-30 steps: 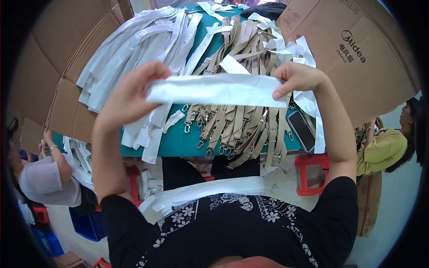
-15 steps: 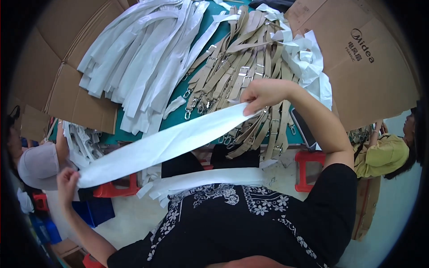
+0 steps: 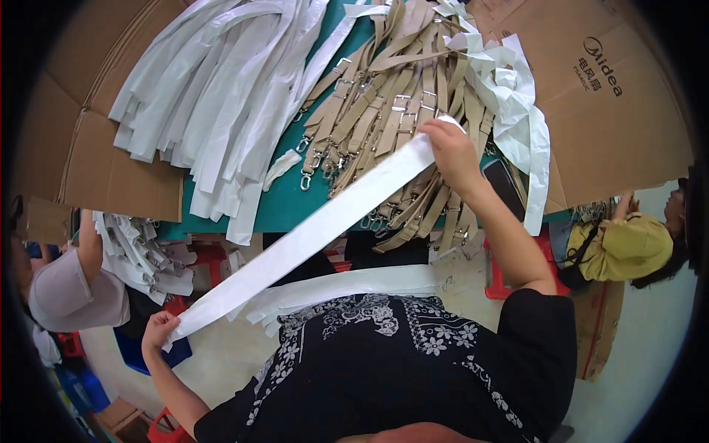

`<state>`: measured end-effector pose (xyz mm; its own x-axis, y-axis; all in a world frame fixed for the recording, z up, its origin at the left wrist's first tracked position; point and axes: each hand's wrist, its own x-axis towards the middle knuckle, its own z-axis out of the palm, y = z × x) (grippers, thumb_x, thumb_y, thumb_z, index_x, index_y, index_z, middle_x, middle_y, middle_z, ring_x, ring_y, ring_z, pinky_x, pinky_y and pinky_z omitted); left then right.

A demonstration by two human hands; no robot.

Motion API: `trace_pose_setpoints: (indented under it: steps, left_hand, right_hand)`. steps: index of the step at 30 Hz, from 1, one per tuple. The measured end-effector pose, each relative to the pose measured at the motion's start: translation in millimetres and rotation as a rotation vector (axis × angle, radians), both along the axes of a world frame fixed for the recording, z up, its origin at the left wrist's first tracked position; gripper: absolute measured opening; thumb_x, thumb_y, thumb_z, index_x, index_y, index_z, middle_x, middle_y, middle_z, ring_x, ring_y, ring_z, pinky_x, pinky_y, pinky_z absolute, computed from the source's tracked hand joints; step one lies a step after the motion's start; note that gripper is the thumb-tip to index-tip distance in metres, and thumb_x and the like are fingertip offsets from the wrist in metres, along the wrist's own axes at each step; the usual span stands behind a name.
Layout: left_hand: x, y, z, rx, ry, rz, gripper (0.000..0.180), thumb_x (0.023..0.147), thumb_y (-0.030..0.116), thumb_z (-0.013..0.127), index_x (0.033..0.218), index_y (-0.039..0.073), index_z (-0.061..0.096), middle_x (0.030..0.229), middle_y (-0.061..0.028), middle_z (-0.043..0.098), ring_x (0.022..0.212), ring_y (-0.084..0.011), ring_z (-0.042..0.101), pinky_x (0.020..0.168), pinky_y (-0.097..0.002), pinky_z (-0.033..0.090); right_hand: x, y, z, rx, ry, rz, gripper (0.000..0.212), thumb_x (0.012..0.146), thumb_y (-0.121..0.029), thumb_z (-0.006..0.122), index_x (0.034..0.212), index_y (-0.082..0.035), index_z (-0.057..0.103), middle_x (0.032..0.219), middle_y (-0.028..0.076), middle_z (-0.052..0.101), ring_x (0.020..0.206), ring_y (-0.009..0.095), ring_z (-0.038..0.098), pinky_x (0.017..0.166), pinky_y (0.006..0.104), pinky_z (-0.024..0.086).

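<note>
A long white strip of paper or plastic film (image 3: pixel 306 238) is stretched slantwise in front of me. My left hand (image 3: pixel 160 330) pinches its lower end at the left. At the upper right my right hand (image 3: pixel 452 151) grips the other end, above a heap of beige straps (image 3: pixel 373 122) with metal buckles and snap hooks. Whether anything lies inside the strip I cannot tell. Many similar white strips (image 3: pixel 221 96) are heaped on the green table (image 3: pixel 292 193) to the left of the straps. More white strips (image 3: pixel 347 284) lie across my lap.
Cardboard panels (image 3: pixel 591 140) flank the table on both sides. Crumpled white wrapping (image 3: pixel 509 88) and a dark flat device (image 3: pixel 504 190) lie right of the straps. A person in grey (image 3: pixel 77 288) sits at the left, another in yellow (image 3: pixel 635 247) at the right. Red stools (image 3: pixel 498 277) stand below.
The strip has turned steeper and looks narrower. My right hand has risen and moved right with its end; my left hand has moved right and down, still holding the other end.
</note>
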<state>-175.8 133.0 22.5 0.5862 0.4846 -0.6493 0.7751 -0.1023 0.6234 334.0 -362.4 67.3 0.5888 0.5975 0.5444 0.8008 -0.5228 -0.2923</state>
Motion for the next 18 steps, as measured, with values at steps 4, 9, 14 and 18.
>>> trace_pose_setpoints:
  steps: [4,9,14,18]
  left_hand:
    - [-8.5,9.4,-22.4,-0.034,0.143,0.005,0.008,0.076,0.009,0.066,0.07,0.007,0.061,0.064,0.0055,0.055,0.055,-0.0052,0.048,0.054,-0.0224,0.04]
    - [-52.5,32.8,-96.1,0.2,0.627,-0.556,0.032,0.071,0.034,0.071,0.079,0.003,0.067,0.067,-0.0042,0.063,0.064,-0.0177,0.058,0.063,-0.0317,0.046]
    - [75.7,-27.8,-59.1,0.61,0.227,-0.86,0.034,0.074,0.028,0.065,0.089,-0.001,0.061,0.089,-0.0141,0.063,0.075,-0.0282,0.061,0.066,-0.0384,0.046]
    - [251.3,-180.4,49.8,0.017,-0.593,-0.458,0.017,0.079,0.006,0.057,0.095,0.0,0.061,0.095,-0.0071,0.062,0.089,-0.0148,0.057,0.079,-0.0261,0.044]
  right_hand:
    - [-15.7,3.0,-24.9,0.479,0.298,-0.216,0.037,0.076,0.008,0.051,0.108,-0.007,0.056,0.116,0.01,0.048,0.11,0.022,0.047,0.092,0.0295,0.038]
    - [-53.7,31.8,-20.3,1.643,1.255,0.322,0.072,0.066,0.019,0.039,0.131,-0.01,0.032,0.123,0.006,0.041,0.109,0.015,0.045,0.08,0.0238,0.045]
    - [-85.5,55.6,-30.8,1.539,1.546,0.827,0.065,0.073,0.005,0.057,0.132,-0.013,0.035,0.104,0.003,0.048,0.064,0.006,0.047,0.072,0.0216,0.043]
    - [-112.0,71.8,-33.6,1.405,1.733,1.175,0.068,0.07,0.012,0.055,0.13,-0.013,0.037,0.105,0.003,0.046,0.065,0.006,0.051,0.083,0.0299,0.04]
